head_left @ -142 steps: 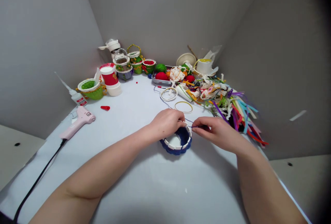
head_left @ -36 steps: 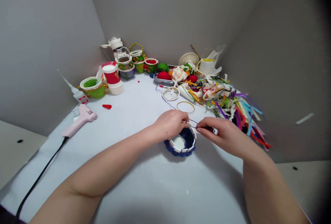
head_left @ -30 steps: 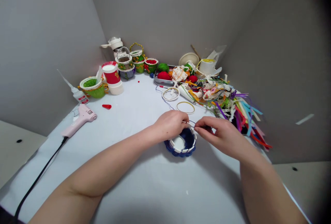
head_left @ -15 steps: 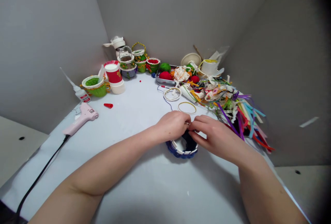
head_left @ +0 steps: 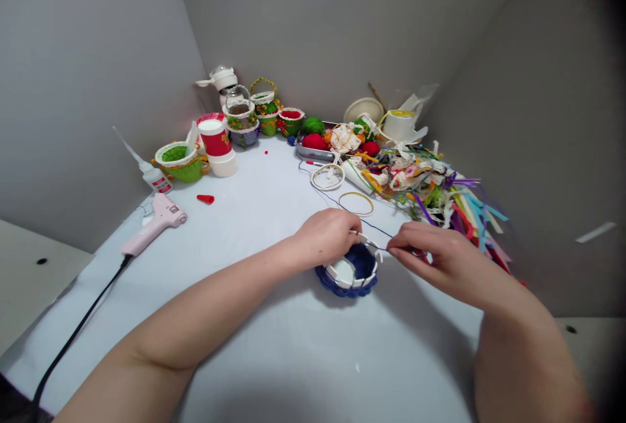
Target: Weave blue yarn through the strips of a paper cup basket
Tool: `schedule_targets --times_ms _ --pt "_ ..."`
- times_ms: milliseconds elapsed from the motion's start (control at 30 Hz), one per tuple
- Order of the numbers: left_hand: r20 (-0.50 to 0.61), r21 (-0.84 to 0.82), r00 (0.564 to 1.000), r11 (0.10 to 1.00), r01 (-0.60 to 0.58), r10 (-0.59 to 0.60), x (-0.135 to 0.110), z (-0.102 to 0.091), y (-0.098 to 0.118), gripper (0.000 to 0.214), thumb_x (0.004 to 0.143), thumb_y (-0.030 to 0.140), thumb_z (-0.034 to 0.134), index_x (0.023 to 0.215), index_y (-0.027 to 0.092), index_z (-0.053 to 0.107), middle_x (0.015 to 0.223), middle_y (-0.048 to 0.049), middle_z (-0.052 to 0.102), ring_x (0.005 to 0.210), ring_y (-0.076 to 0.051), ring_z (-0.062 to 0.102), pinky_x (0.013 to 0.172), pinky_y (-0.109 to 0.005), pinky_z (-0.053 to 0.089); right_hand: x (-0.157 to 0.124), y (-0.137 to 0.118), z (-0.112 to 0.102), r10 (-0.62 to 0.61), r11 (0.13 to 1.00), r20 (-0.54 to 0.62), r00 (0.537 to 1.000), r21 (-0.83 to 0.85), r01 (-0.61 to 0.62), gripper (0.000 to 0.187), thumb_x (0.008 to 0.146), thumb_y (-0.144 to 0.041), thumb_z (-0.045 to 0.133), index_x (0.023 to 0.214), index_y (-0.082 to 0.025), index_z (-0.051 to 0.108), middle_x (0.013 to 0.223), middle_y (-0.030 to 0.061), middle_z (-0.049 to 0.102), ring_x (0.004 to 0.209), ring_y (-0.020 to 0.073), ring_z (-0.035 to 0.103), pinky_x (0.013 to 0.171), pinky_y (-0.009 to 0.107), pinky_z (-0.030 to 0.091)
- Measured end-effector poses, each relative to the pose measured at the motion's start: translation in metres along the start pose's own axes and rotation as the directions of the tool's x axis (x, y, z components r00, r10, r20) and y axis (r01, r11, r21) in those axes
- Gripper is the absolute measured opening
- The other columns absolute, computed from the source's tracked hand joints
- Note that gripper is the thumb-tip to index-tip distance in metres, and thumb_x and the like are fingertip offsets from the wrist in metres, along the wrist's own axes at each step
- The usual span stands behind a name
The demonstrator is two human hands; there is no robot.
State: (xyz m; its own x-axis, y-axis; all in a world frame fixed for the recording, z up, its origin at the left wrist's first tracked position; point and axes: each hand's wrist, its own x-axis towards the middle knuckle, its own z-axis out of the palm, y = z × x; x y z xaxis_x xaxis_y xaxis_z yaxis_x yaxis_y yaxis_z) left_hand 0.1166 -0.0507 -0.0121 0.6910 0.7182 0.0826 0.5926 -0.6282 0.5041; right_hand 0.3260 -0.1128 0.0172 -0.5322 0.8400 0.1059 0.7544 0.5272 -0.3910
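In front of me a paper cup cut into white strips, with dark blue yarn woven round it (head_left: 353, 289), lies with its opening toward me. My left hand (head_left: 331, 235) is closed on its far left rim, fingertips partly hidden. To the right of the cup, my right hand (head_left: 423, 250) pinches the dark blue yarn (head_left: 375, 226). One stretch of yarn runs from these fingers to the cup's rim; another trails back across the table past a yellow ring (head_left: 356, 204) and a white ring (head_left: 327, 177).
A pink glue gun (head_left: 155, 222), glue bottle (head_left: 155, 177) and red cap (head_left: 205, 199) lie left. Small yarn baskets (head_left: 180, 163) and a red-white paper cup (head_left: 216, 143) stand behind. A metal tray (head_left: 313, 151) of yarn balls and a heap of ribbons (head_left: 415, 172) fill the back right.
My right hand has moved right, away from the cup's rim, drawing the blue yarn out with it. My left hand stays on the rim.
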Motion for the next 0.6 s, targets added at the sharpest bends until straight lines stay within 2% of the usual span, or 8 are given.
schedule_targets --times_ms 167,333,433,600 --pt "0.003 0.004 1.0 1.0 0.003 -0.003 -0.001 0.0 0.0 0.019 0.083 0.03 0.051 0.084 0.019 0.067 0.085 -0.003 0.069 0.082 -0.018 0.06 0.07 -0.027 0.044 0.002 0.002 0.005 0.041 0.999 0.116 0.992 0.025 -0.044 0.021 0.089 -0.028 0.047 0.082 -0.019 0.064 0.075 0.0038 0.064 0.067 0.014 0.056 0.061 0.024 0.04" --pt "-0.012 0.009 0.999 0.999 -0.051 0.051 -0.003 0.002 0.003 0.018 0.081 0.025 0.052 0.094 0.02 0.063 0.091 -0.0022 0.068 0.085 -0.017 0.06 0.073 -0.026 0.045 0.005 0.003 0.015 0.141 0.99 0.212 0.967 -0.059 -0.131 0.023 0.086 -0.025 0.047 0.069 -0.018 0.06 0.062 0.0012 0.06 0.057 0.0126 0.052 0.053 0.022 0.035" --pt "-0.01 0.083 0.997 0.994 -0.07 0.071 -0.005 -0.001 0.005 0.018 0.081 0.021 0.048 0.093 0.02 0.062 0.092 -0.0033 0.068 0.086 -0.018 0.06 0.072 -0.027 0.045 0.006 0.005 0.018 0.13 0.991 0.192 0.973 -0.04 -0.124 0.02 0.086 -0.024 0.046 0.075 -0.019 0.063 0.067 0.0023 0.063 0.06 0.0133 0.053 0.055 0.022 0.036" --pt "0.036 0.311 0.999 0.95 0.007 -0.02 -0.012 -0.014 0.008 0.016 0.079 0.017 0.046 0.081 0.018 0.062 0.081 -0.0067 0.067 0.076 -0.021 0.062 0.064 -0.029 0.045 0.013 0.006 0.025 0.169 0.985 0.081 0.982 -0.029 -0.167 0.018 0.086 -0.023 0.046 0.082 -0.018 0.063 0.076 0.0037 0.064 0.066 0.0142 0.054 0.058 0.023 0.037"
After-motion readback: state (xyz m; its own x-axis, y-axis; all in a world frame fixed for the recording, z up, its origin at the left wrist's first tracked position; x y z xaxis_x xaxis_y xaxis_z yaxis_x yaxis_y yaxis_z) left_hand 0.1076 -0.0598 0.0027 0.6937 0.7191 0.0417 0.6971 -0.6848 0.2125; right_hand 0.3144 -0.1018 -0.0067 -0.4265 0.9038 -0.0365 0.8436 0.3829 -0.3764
